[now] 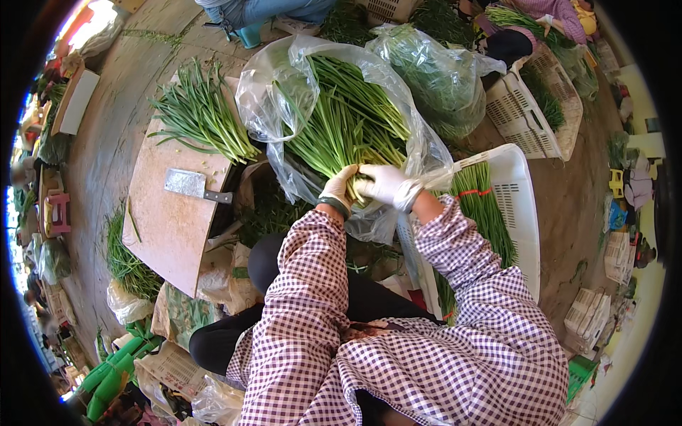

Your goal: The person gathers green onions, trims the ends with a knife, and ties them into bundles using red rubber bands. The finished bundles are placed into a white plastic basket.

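Long green leafy stalks, which look like garlic chives (333,136), lie in an opened clear plastic bag (272,93) before me. My left hand (339,186), in a pale glove, is closed around the pale lower ends of a bunch of them. My right hand (382,185), gloved too, has its fingers against the same stalk ends, just right of the left hand; whether it grips them is hidden. To the left, another bunch of chives (210,114) rests on a board (170,223). A cleaver (194,185) lies flat there, its black handle over the board's edge.
On my right stands a white plastic crate (525,223) with green stalks bundled by a red band (475,193). Behind it are a filled clear bag (434,80) and another crate (525,109). Other people sit ahead, one in blue jeans (287,13). Loose greens (128,255) lie left of the board.
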Motion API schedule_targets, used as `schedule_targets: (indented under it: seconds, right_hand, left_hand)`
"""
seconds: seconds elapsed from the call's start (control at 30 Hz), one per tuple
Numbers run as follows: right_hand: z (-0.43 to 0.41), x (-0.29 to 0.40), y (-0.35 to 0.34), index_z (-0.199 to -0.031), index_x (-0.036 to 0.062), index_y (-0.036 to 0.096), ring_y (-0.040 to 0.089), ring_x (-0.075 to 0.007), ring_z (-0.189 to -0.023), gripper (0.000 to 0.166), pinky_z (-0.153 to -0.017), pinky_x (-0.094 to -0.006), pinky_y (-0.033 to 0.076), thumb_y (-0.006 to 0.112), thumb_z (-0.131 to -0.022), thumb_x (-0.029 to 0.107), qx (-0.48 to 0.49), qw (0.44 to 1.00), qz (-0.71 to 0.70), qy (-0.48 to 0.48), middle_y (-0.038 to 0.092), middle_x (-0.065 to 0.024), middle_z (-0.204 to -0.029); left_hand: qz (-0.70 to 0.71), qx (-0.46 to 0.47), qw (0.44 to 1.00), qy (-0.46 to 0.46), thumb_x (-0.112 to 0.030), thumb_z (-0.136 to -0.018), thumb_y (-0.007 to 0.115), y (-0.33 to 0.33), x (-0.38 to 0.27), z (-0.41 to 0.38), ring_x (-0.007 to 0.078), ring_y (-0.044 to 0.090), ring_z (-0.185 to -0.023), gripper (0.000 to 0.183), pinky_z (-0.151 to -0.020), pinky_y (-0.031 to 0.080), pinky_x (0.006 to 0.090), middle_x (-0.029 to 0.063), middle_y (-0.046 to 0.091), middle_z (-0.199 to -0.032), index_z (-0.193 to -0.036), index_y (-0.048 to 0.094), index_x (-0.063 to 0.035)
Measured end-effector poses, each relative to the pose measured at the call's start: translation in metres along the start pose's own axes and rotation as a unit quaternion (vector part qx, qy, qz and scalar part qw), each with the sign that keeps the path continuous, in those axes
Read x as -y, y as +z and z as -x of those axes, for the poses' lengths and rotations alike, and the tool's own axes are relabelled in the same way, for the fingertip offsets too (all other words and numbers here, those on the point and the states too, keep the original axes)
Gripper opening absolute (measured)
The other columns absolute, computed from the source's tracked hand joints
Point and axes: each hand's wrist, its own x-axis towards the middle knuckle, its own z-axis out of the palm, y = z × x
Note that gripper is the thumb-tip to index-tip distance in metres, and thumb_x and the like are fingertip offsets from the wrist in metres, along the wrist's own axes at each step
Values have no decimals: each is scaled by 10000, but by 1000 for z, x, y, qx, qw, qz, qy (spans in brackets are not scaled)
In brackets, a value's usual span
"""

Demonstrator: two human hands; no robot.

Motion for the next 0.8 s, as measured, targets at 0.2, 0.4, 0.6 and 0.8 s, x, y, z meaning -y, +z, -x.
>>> schedule_targets:
  seconds: [0.2, 0.4, 0.6, 0.8]
  right_hand:
    - [-34, -65, -8, -939, 107, 698, 657, -292, -837, 240, -769, -367, 510, 578, -836, 287, -155, 979, -103, 78, 699, -108, -891]
    - [-27, -30, -14, -958, 104, 688, 634, -346, -894, 290, -808, -423, 500, 545, -840, 327, -124, 986, -4, 113, 676, -159, -957]
    - [-28, -12, 14, -984, 87, 635, 586, -311, -994, 241, -835, -418, 488, 640, -811, 254, -203, 957, 206, 32, 605, -135, -1023]
    - [-37, -13, 36, -1079, 59, 595, 561, -299, -1047, 299, -850, -407, 481, 608, -813, 194, -195, 957, 206, 58, 590, -135, -1071]
  left_hand:
    - [32, -15, 999, -23, -166, -873, 624, -5, 0, -3, 279, 677, -723, 207, -683, 586, 419, 150, 681, -879, -1011, 596, -14]
    - [-17, 11, 1000, -21, -225, -903, 600, -12, -12, 7, 260, 688, -822, 292, -706, 583, 401, 150, 679, -974, -1109, 567, -20]
    - [-18, -24, 999, -13, -249, -901, 624, -14, -7, -1, 233, 682, -811, 273, -691, 579, 385, 95, 685, -968, -1098, 592, -62]
    - [-46, -45, 998, 15, -253, -878, 668, 4, 5, 9, 222, 662, -804, 244, -722, 560, 401, 56, 681, -940, -1058, 625, -96]
